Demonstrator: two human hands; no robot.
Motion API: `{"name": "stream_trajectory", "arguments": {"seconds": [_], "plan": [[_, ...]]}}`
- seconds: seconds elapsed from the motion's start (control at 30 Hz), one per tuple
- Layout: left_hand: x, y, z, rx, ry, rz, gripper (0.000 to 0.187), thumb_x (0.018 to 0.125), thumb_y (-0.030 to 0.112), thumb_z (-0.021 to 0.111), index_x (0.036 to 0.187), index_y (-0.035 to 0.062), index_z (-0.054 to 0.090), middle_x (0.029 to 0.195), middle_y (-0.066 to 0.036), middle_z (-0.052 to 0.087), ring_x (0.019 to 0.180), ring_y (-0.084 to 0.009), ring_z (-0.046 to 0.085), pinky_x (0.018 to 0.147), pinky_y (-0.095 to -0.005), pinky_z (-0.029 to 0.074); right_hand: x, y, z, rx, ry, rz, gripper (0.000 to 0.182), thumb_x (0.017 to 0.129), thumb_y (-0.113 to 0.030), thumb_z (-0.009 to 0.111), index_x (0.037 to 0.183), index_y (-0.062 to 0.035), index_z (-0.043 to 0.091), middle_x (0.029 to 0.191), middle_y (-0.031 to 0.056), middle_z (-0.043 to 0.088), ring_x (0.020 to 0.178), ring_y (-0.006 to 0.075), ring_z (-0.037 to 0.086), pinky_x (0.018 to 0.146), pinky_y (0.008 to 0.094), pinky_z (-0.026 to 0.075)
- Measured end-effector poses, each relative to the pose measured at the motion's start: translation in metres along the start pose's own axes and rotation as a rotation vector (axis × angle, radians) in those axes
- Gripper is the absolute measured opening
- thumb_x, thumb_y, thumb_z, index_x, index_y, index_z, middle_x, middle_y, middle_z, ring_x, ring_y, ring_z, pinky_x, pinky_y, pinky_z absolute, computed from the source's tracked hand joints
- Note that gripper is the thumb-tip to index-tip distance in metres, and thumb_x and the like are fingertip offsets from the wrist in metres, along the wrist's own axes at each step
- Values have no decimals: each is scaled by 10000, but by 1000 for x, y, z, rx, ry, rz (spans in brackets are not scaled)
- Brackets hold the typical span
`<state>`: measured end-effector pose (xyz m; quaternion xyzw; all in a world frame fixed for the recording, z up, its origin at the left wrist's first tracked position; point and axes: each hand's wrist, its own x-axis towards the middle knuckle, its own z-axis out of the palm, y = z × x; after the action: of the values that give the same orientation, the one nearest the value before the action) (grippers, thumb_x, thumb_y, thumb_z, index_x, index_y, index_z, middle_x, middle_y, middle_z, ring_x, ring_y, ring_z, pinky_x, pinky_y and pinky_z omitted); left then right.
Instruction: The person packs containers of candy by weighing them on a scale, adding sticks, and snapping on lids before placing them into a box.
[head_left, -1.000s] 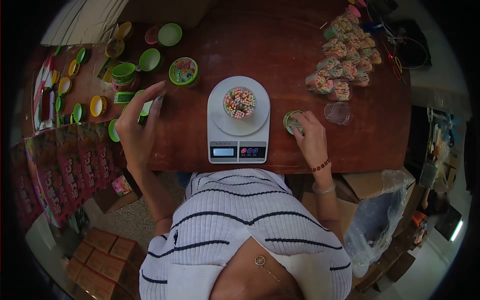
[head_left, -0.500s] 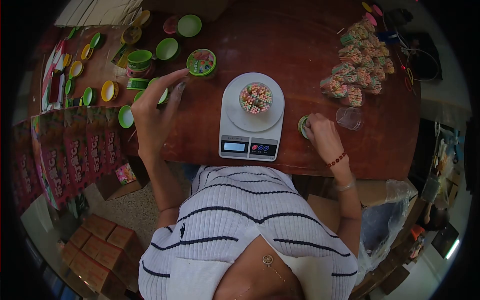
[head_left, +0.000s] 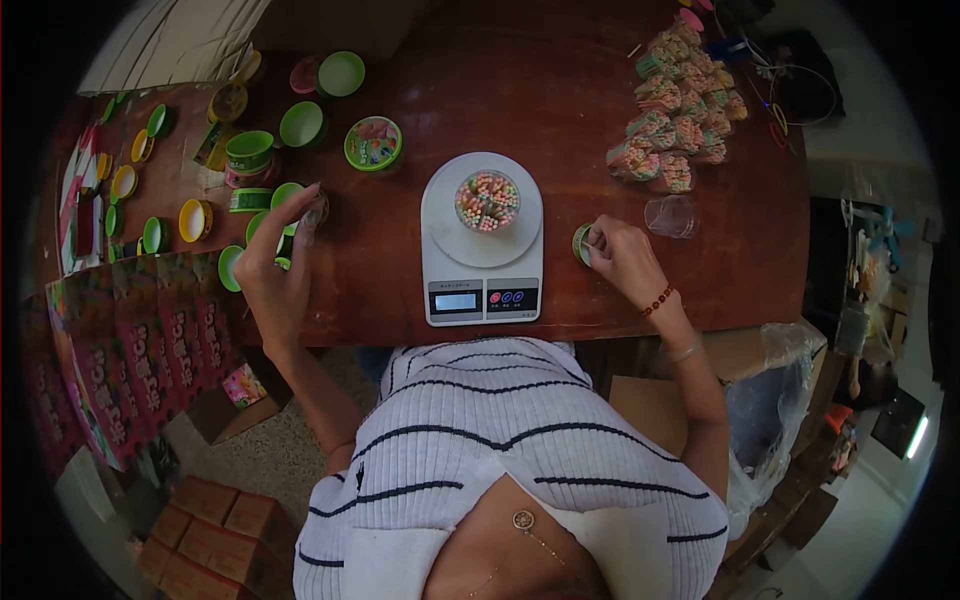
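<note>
On the white kitchen scale [head_left: 480, 275] stands a clear cup of thin sticks with coloured tips [head_left: 487, 202]. My right hand [head_left: 625, 260], to the right of the scale, pinches the edge of a small green lid [head_left: 580, 244]; my fingers cover part of it. Beyond that hand sits a clear plastic cup [head_left: 671, 216]. My left hand [head_left: 278, 275] hovers over the table's left side, thumb and fingers apart, with nothing visible in it. Nearby are several green lids [head_left: 286, 194], partly hidden by my fingers. A closed green tub with a printed lid [head_left: 373, 144] stands farther back.
Several filled stick cups [head_left: 680, 110] cluster at the back right. Green and yellow lids [head_left: 195, 219] lie scattered at left, behind pink printed packaging [head_left: 140, 350]. Cardboard [head_left: 165, 45] occupies the far left corner. A plastic-lined box [head_left: 765, 400] stands below the table's right edge.
My left hand has drawn back from the printed-lid tub toward me and to the left. My right hand keeps its pinch on the green lid. The whole view has shifted slightly.
</note>
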<state>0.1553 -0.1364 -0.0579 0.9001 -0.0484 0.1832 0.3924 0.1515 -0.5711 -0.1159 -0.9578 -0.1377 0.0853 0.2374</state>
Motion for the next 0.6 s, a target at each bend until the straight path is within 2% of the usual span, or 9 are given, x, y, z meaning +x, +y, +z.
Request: {"name": "stream_trajectory", "arguments": {"seconds": [0.17,0.27,0.33,0.37,0.43,0.47,0.53,0.57,0.6], "plan": [[0,-5,-1,-5,-17,7,328,899,-64,709,1206,44,750,1114,-112,782,1040,-220,747,904,-330,555,-4,-3,0,39,6,54,132,804,53,691,910,24,618,837,187,701,721,303,719,636,372,556],[-2,-6,-4,-30,-8,-13,321,897,-69,708,1198,37,749,1110,-115,782,1033,-220,749,903,-328,558,-9,-12,-13,38,4,74,167,806,56,685,968,35,655,816,180,695,693,271,715,629,343,555],[-3,-8,-6,-31,3,-14,318,899,-70,706,1196,35,748,1105,-115,783,1031,-220,750,902,-329,560,-11,-18,-29,45,-32,114,210,814,64,687,1023,47,694,844,145,703,719,201,723,636,296,556],[-4,-8,-7,-31,9,-13,314,900,-72,704,1193,33,748,1101,-115,783,1029,-220,751,902,-330,562,-10,-26,-37,43,-33,108,210,814,64,687,1023,47,694,844,145,703,719,201,723,636,296,556],[-4,-9,-6,-28,7,-15,316,900,-71,703,1195,34,748,1097,-112,784,1028,-221,751,902,-330,563,-7,-44,-54,320,27,197,202,854,67,705,1051,37,730,912,99,710,775,124,707,656,251,547],[-4,-8,-5,-27,-3,-15,318,900,-70,703,1197,35,748,1093,-108,784,1027,-223,752,901,-331,565,-2,-57,-58,321,24,191,202,854,67,705,1051,37,730,912,99,710,775,124,707,656,251,547],[-2,-1,-1,-16,-5,-4,322,901,-71,701,1201,38,747,1085,-106,784,1022,-223,752,897,-330,565,11,-92,-54,807,192,190,212,821,45,766,1029,5,773,897,86,718,825,126,717,721,248,565],[0,3,1,-10,-9,13,326,903,-71,700,1206,40,746,1078,-104,784,1017,-223,753,894,-330,566,18,-105,-50,810,190,185,212,821,45,766,1029,5,773,897,86,718,825,126,717,721,248,565],[1,8,1,-5,-6,14,326,903,-71,700,1206,40,746,1078,-104,784,1017,-223,753,894,-330,566,24,-117,-46,774,226,79,210,819,53,773,1020,-8,784,911,84,729,835,129,721,721,247,564]]}}
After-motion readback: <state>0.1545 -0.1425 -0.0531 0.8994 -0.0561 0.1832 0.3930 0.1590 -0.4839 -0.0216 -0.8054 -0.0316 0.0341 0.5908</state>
